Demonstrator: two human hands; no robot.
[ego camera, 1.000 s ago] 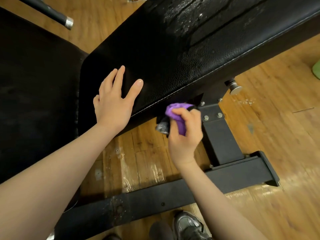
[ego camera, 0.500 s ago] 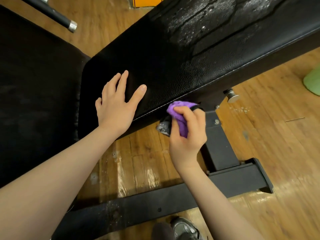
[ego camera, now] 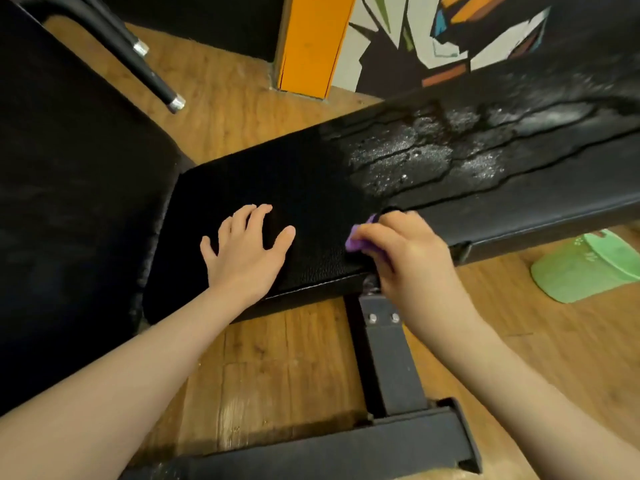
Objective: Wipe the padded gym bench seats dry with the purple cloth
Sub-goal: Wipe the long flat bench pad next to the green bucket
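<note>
Nearest: black square-tube steel base bar lying across the wood-plank floor, scuffed, with a rectangular upright post bolted up under the pad. Right hand fingers curled tight round the purple cloth, bunched up, only a small bit showing past the knuckles; cloth sits on the near edge of the long bench pad, probably pressed against it, contact hidden by the hand. Left hand flat, palm down on same pad, fingers straight and spread, thumb out, holding nothing. Pad is black pebbled vinyl, rounded corners, stitched seam along near edge. Further right along the pad: wet patch, shiny droplets and dark runs. Second black padded seat at left, just beside the long pad, worn dull surface. Green plastic tub on floor at right, under the pad edge. Far: black tube handle with chrome end caps, orange pillar, painted wall graphic.
</note>
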